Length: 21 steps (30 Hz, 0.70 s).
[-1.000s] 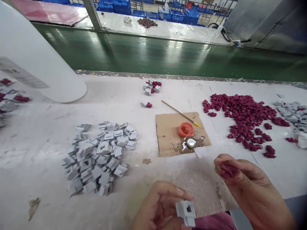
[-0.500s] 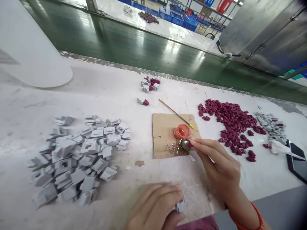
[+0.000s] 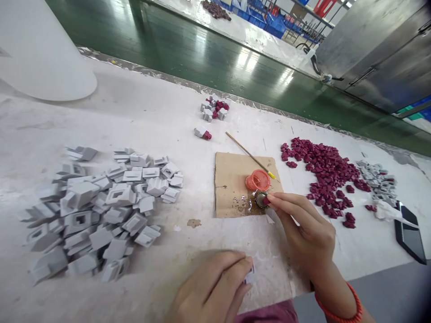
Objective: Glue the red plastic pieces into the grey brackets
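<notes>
My right hand (image 3: 305,226) pinches a small dark red plastic piece (image 3: 266,201) and presses its tip into a little metal dish (image 3: 260,198) of liquid on a cardboard square (image 3: 232,179). An orange cap (image 3: 258,181) sits just behind the dish. My left hand (image 3: 210,287) rests at the table's near edge, closed over a grey plastic block (image 3: 249,274) that shows only at one corner. A heap of grey blocks (image 3: 101,206) lies to the left, and a heap of dark red pieces (image 3: 319,172) to the right.
A thin stick with a yellow tip (image 3: 251,156) lies across the cardboard's far corner. Small groups of joined grey-and-red parts (image 3: 213,109) lie farther back; more grey parts (image 3: 379,179) and a black phone (image 3: 409,233) are at right. A white cylinder (image 3: 43,54) stands far left, beside the green conveyor belt (image 3: 202,49).
My right hand moved from near my body forward to the metal dish with the red piece. My left hand lowered and closed over the grey block. The view tilted and shifted right.
</notes>
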### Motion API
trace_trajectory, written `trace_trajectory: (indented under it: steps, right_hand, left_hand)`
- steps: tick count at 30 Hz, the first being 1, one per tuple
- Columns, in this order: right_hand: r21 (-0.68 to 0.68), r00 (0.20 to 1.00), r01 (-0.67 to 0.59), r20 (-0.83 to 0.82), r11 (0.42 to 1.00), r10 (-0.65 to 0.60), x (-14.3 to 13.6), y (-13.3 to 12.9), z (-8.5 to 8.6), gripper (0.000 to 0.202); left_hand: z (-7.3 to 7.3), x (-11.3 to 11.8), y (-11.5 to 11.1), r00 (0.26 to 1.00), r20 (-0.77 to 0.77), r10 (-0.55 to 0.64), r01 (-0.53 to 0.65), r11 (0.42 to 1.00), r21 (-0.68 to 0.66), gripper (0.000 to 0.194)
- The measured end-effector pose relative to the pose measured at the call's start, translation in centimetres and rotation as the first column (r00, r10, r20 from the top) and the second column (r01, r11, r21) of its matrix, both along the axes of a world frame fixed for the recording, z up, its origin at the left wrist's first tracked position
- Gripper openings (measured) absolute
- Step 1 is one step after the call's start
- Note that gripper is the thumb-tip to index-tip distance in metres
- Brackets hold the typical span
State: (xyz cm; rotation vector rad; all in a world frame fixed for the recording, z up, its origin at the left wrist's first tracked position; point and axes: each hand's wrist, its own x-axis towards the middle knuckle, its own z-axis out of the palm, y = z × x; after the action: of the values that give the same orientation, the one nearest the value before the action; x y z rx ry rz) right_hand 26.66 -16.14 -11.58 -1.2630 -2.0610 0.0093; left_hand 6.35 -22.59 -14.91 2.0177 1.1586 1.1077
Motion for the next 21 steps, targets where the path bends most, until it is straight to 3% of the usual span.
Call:
trace_trajectory:
  steps: [5, 8, 11, 16, 21]
  right_hand:
    - [0.011, 0.998, 0.030, -0.050, 0.999, -0.030, 0.0, -0.5, 0.4, 0.033]
    - [-0.023, 0.990, 0.046, -0.135, 0.999, -0.049, -0.5, -1.7, 0.9, 0.033]
    - [-0.154, 0.959, 0.010, -0.279, 0.988, -0.053, -1.7, -3.6, 1.2, 0.027]
    - [-0.210, 0.916, -0.073, -0.401, 0.975, -0.017, -3.6, -6.6, 0.2, 0.026]
    - [-0.199, 0.924, -0.090, -0.383, 0.976, 0.007, -3.8, -7.1, -0.8, 0.030]
  left_hand:
    - [0.0, -0.3, 0.9, 0.999, 0.006, -0.050, 0.049, 0.991, 0.123, 0.023]
    - [0.0, -0.4, 1.0, 0.999, 0.006, -0.034, 0.033, 0.996, 0.084, 0.026]
    - [0.1, -0.3, 0.9, 0.999, 0.025, -0.025, 0.024, 0.999, 0.041, 0.025]
    - [0.2, -0.1, 0.7, 0.999, 0.039, -0.021, 0.022, 1.000, -0.017, 0.024]
    - [0.4, 0.0, 0.6, 0.998, 0.054, -0.013, 0.014, 1.000, -0.023, 0.022]
